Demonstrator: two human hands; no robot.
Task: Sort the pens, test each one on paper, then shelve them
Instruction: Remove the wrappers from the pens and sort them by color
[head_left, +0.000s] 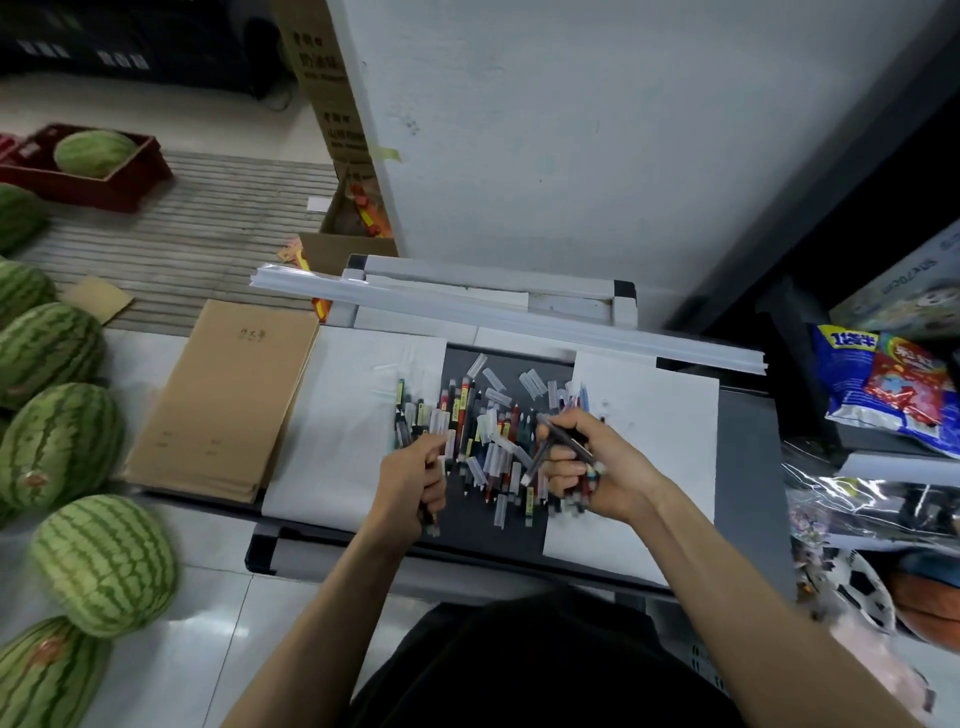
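Pens (462, 415): loose heap mid-counter (748, 467), mostly on the dark strip between two sheets of paper. Its left fringe spills onto the left sheet (337, 452), and its right fringe reaches the right sheet (660, 447). Barrels are mixed: red, black, green and clear, some with yellow labels.

Clear caps (498, 387): scattered loose along the far side of the heap, off the pens.

Your left hand (415, 480): at the heap's near-left edge. The grip is curled tight round a few of the pens, and their ends poke out below the fist toward you.

Your right hand (605, 467): at the heap's near-right edge. The grip is clamped on a bundle of the pens, tips showing past the fingers. One dark pen (569, 442) lies slantwise across the top of the fingers. Motion blur here, so you cannot count the bundle.

Surroundings:
- Stack of brown notebooks (223, 405), just beside the left sheet on the counter's left end.
- Bundle of long white strips (519, 318) along the counter's far edge.
- Watermelons (104, 564) in a row on the floor at far left, with one more in a red crate (130, 179) further back.
- Snack bag (883, 395) on the shelving to the right, with a football (862, 592) lower down.
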